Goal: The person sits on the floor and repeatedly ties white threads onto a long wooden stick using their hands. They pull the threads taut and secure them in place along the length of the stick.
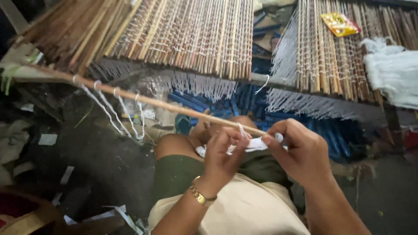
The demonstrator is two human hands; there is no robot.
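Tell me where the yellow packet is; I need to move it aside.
In the head view, the yellow packet lies at upper right on the right-hand reed mat, just left of the white cloth.

Likely weaving workshop, stick mats [196, 39], threads [300, 104]

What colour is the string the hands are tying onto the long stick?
White, seen in the head view: the string sits between the left hand and right hand.

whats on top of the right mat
A yellow packet and a heap of white string lie on the mat. What the heap covers can't be seen.
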